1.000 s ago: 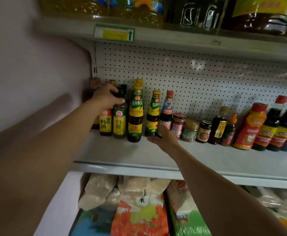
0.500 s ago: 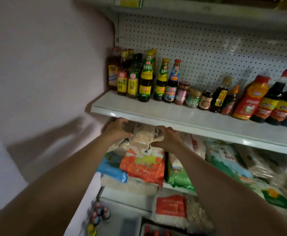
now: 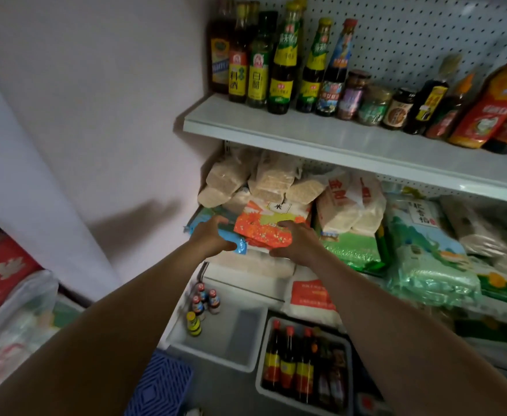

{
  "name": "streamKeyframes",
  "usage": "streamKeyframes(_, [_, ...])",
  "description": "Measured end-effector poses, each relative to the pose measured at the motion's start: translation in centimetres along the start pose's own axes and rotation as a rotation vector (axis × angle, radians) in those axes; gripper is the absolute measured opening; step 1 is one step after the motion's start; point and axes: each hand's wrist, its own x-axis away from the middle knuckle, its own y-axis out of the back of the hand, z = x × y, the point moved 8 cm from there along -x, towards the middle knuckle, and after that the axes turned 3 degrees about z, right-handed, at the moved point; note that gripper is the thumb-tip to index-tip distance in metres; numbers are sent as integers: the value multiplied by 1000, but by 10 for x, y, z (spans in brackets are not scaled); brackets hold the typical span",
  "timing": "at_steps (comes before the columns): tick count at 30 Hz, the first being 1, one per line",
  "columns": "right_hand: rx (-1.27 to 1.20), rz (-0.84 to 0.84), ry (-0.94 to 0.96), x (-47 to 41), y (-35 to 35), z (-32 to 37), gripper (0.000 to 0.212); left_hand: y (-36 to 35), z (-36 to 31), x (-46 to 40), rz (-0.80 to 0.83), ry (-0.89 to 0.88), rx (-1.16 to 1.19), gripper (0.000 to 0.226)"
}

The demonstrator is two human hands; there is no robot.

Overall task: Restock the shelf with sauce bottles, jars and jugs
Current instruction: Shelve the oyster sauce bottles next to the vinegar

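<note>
Head view, near to far. Two bare forearms enter from bottom corners, converging on lower shelf. Left hand (image 3: 213, 239) on a glossy blue packet (image 3: 236, 245), fingers curled round its crinkled edge, thumb side up. Right hand (image 3: 295, 240) laid on an orange-and-white foil bag (image 3: 264, 228), fingers close together over its top, thumb tucked under front edge; fingertips partly hidden by the bag's fold.

Floor level, below the arms: white plastic bin (image 3: 234, 349), rectangular, holding a few small capped bottles (image 3: 205, 300) upright in its far left corner. Beside it, second bin (image 3: 276, 394) with dark sauce bottles (image 3: 288, 360), red caps, yellow labels, upright, long axes vertical; right half of this bin too dark to read. Blue ribbed mat (image 3: 162, 382) cut off at bottom edge.

Mid level: soft grain sacks (image 3: 271, 181) in clear film, green printed rice bags (image 3: 426, 259), lying flat, stacked.

Farthest: white metal upper shelf (image 3: 306, 136) against pegboard (image 3: 411, 31). Row of glass bottles (image 3: 282, 70) at its back, upright, necks up, tops of leftmost ones cut off by frame. Three squat jars (image 3: 374, 105) mid-row. Red-orange squeeze bottle (image 3: 492, 100) at right, leaning in wide-angle distortion, blurred.
</note>
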Motion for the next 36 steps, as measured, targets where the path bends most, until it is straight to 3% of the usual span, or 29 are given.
streamKeyframes(7, [-39, 115, -101, -38, -66, 12, 90, -5, 82, -30, 87, 106, 25, 67])
streamKeyframes(15, [-152, 260, -228, -82, -182, 10, 77, -25, 208, -71, 170, 324, 60, 52])
streamKeyframes(19, [-189, 325, -302, -91, -245, -8, 73, -65, 259, -82, 242, 392, 63, 53])
streamKeyframes(23, [-227, 393, -336, -103, -307, -29, 74, -117, 318, -84, 283, 479, 145, 71])
streamKeyframes(31, [-225, 456, -329, -155, -448, -88, 67, -220, 447, -108, 197, 579, 226, 63])
streamKeyframes(36, [-365, 415, -319, -200, -545, -135, 64, -287, 523, -155, 119, 574, 314, 62])
